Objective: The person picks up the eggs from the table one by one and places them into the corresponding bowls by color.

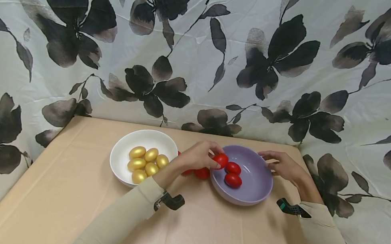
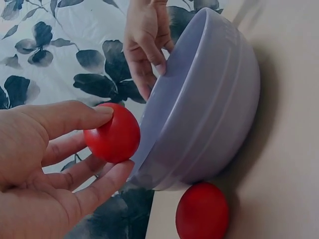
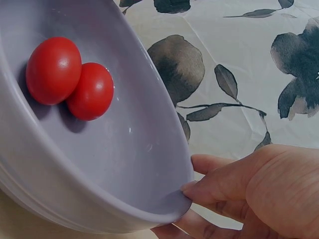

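Note:
A red egg is pinched between the thumb and fingers of my left hand, at the left rim of the purple bowl. In the left wrist view this red egg is held above the table. Two more red eggs lie inside the bowl, side by side. My right hand holds the bowl's right rim; the right wrist view has its thumb on the edge and fingers outside and below. Beside the bowl, a red egg rests on the table, with other red ones partly hidden behind my left hand and wrist.
Left of the purple bowl stands a white bowl with several gold eggs in it. Both bowls are on a tan table. A floral cloth hangs behind the table's back edge.

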Action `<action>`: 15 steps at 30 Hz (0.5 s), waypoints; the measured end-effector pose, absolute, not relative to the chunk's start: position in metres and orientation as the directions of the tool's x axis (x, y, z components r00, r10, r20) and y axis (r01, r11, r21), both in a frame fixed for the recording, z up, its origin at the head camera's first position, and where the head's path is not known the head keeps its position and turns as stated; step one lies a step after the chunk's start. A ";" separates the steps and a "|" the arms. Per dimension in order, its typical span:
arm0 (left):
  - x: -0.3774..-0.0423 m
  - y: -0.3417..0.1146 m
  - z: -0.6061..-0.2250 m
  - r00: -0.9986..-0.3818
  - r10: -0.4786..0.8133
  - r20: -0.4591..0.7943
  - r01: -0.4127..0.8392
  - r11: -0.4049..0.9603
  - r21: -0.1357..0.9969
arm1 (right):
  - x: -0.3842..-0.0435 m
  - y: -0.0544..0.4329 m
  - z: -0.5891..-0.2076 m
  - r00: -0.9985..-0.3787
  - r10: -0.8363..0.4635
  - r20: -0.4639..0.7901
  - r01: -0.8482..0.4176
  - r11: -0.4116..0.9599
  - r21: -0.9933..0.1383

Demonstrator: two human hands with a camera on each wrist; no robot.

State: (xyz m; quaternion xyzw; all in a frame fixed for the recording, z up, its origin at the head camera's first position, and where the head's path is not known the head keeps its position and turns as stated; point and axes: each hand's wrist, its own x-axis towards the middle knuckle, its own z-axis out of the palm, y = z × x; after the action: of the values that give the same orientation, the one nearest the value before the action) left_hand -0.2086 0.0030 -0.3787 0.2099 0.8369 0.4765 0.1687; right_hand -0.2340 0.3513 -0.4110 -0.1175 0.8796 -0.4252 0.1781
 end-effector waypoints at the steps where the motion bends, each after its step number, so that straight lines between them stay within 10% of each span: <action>1: -0.208 0.004 -0.379 -0.852 0.516 -0.085 0.190 0.456 0.869 | -0.234 0.351 -0.411 -0.909 -0.359 -0.212 -0.057 0.610 -0.790; 15: -0.210 0.020 -0.387 -0.807 0.586 -0.076 0.258 0.465 0.847 | -0.233 0.351 -0.410 -0.910 -0.354 -0.217 -0.048 0.608 -0.792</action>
State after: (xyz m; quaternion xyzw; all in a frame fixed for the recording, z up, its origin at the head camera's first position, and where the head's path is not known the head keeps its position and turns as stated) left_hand -0.2104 0.0198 -0.3871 0.2524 0.8364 0.4514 0.1817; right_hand -0.2331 0.3509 -0.4099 -0.1145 0.8787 -0.4274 0.1792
